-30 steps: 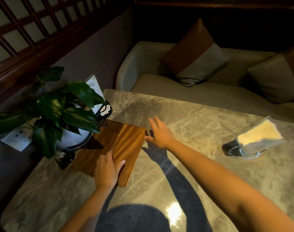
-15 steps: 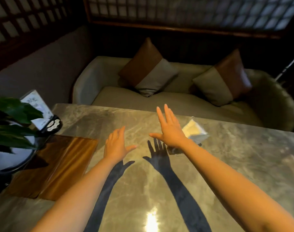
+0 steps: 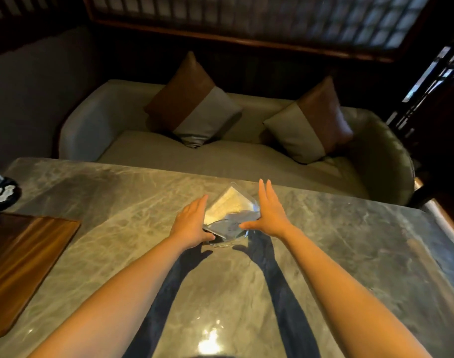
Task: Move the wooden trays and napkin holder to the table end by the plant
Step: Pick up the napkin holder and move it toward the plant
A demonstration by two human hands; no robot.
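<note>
A clear napkin holder (image 3: 229, 215) with white napkins stands on a glass base in the middle of the marble table (image 3: 350, 254). My left hand (image 3: 191, 224) lies flat against its left side, thumb hooked at the base. My right hand (image 3: 271, 213) flanks its right side with straight fingers, and only the thumb tip touches the front face. The holder rests on the table. The wooden trays (image 3: 21, 264) lie stacked at the left end of the table, partly cut off by the frame edge. The plant is out of view.
A black stand with a white card (image 3: 1, 195) sits at the far left edge behind the trays. Beyond the table's far edge is a grey sofa (image 3: 169, 153) with two brown-and-grey cushions (image 3: 194, 102). A dark lattice screen stands at the right.
Both hands left the wooden trays and moved right across the table to either side of the napkin holder. The view swung right, and the plant dropped out of frame.
</note>
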